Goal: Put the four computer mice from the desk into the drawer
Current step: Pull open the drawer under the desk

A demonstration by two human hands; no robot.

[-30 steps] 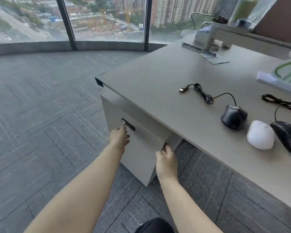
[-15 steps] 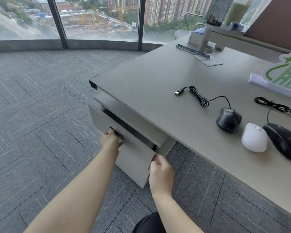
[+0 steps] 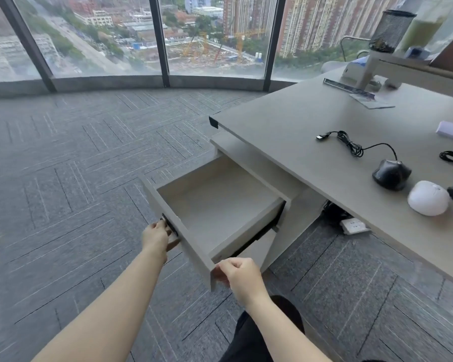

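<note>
Now drawer (image 3: 215, 205) open at centre — left hand (image 3: 156, 237) grasping handle, right hand (image 3: 239, 276) gripping front's corner; mice (image 3: 391, 175) on desk (image 3: 298, 142), right.

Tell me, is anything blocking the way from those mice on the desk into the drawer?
Nothing visible. The drawer is pulled out, open on top and shows nothing inside. The dark mouse and white mouse lie on the desk with bare surface towards its edge. Both the left hand and right hand are on the drawer front.

Grey desk (image 3: 293, 131), white mouse (image 3: 428, 197) beside black mouse (image 3: 391, 174).
</note>
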